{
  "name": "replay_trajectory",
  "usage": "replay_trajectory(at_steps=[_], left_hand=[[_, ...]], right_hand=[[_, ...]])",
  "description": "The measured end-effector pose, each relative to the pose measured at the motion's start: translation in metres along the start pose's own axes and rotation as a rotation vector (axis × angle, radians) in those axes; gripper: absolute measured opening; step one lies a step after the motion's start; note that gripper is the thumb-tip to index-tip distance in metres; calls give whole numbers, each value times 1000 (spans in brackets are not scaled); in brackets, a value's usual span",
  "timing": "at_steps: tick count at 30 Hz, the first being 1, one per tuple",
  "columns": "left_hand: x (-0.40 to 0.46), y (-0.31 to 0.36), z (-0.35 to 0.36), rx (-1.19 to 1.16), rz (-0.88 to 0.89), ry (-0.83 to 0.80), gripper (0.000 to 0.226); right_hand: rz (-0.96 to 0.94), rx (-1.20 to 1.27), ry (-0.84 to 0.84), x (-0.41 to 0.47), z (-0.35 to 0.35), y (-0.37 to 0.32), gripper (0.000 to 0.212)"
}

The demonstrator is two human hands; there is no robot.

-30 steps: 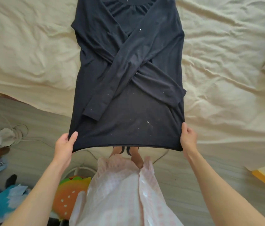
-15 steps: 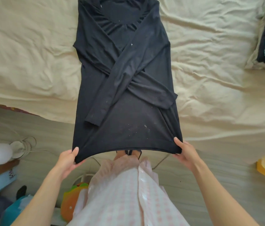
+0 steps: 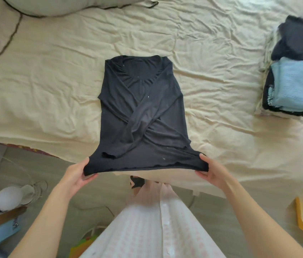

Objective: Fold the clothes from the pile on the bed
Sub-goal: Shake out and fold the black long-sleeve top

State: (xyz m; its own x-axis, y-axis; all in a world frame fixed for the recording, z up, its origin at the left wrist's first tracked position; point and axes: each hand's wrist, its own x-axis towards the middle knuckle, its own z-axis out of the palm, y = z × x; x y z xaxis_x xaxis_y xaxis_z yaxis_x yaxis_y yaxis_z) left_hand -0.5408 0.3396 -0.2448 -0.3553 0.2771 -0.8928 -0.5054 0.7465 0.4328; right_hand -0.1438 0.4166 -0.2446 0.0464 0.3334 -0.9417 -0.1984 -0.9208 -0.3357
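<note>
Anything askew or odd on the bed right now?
Little stands out. The dark long-sleeved top has white lint specks, and a dark cord trails loose across the sheet at upper left. Both hands pinch the hem corners evenly.

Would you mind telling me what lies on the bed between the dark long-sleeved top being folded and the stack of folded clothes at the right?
In the head view, only bare, wrinkled cream bedsheet separates the dark long-sleeved top from the stack of folded clothes.

left hand [image 3: 77,176] pinching, right hand [image 3: 209,172] pinching
</note>
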Motion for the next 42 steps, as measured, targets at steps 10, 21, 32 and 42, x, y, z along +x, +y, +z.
replay_trajectory(at_steps=[10,21,32,42], left_hand=[[75,194,96,-165,195,-153,12],[186,315,183,32,340,-219,17],[205,144,128,261,-113,98,33],[189,138,151,-239,-158,55,24]], right_hand=[[-178,225,-81,70,87,-185,15],[-353,293,-126,170,182,-307,31],[71,146,298,190,141,-148,48],[158,559,105,184,145,-155,28]])
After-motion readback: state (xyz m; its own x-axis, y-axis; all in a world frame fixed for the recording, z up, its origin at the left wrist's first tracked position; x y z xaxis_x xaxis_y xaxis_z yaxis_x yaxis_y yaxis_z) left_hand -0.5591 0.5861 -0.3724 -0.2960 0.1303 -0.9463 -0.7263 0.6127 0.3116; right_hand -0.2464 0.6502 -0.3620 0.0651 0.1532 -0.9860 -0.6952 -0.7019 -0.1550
